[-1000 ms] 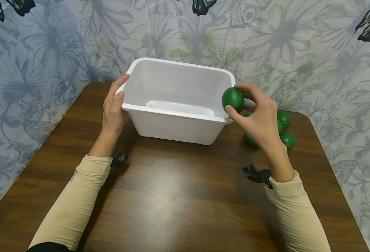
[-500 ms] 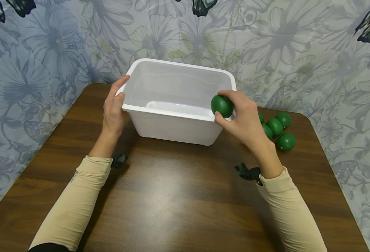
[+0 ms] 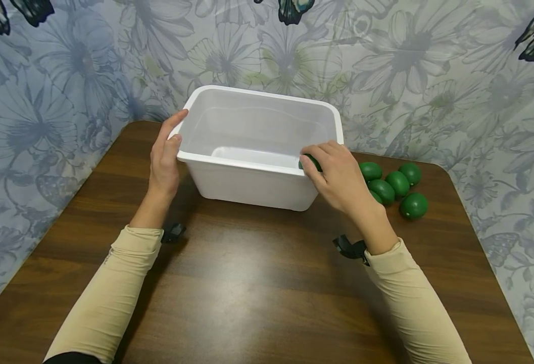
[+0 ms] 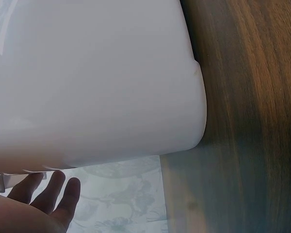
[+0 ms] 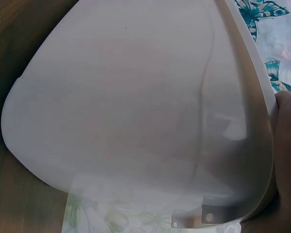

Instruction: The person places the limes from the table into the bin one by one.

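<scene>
A white plastic tub [image 3: 248,184] stands on the wooden table. My left hand [image 3: 163,156] holds its left end, with thumb and index fingertip at the rim; in the left wrist view, fingers [image 4: 65,201] show beyond the tub wall. My right hand [image 3: 337,174] reaches over the tub's front right corner and grips a dark green lime [image 3: 310,163], mostly covered by the fingers, just inside the rim. In the right wrist view the tub's outer wall [image 5: 121,107] fills most of the picture, part of the hand [image 5: 288,160] is at its rim, and the lime is hidden.
Several more green limes [image 3: 398,183] lie grouped on the table [image 3: 248,283] to the right of the tub, beyond my right hand. A flower-patterned wall covering [image 3: 407,76] rises close behind the tub and table.
My right hand has moved left and down with the lime, from beside the tub's right rim to inside the front right corner. The left hand and the tub stay put.
</scene>
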A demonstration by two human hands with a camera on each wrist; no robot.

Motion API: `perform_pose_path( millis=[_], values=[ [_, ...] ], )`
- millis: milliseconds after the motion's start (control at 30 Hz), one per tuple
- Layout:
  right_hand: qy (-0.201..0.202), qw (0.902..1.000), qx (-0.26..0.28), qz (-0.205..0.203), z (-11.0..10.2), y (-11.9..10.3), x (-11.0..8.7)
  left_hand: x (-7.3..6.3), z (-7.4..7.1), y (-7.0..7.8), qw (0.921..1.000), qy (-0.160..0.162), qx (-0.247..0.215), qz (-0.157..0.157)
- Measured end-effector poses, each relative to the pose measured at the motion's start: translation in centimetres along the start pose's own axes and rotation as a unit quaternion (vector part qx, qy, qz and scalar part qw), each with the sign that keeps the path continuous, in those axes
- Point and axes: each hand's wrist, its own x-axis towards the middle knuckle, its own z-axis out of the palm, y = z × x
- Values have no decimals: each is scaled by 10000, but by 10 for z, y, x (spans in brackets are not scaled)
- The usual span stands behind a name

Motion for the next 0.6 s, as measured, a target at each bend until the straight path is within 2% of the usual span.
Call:
perform_pose_path(
  millis=[167,300,467,600],
  values=[
    [90,9998,-40,-184,0,2,-1,0,2,0,10000,8,-40,3],
    [273,9989,317,-209,-1,4,-5,0,3,-1,10000,-8,-30,-5],
    [934,9901,980,-355,-2,8,-13,0,3,0,10000,12,5,-23],
    [1575,9802,1081,-519,-4,15,-19,0,2,1,10000,46,18,-7]
  ],
)
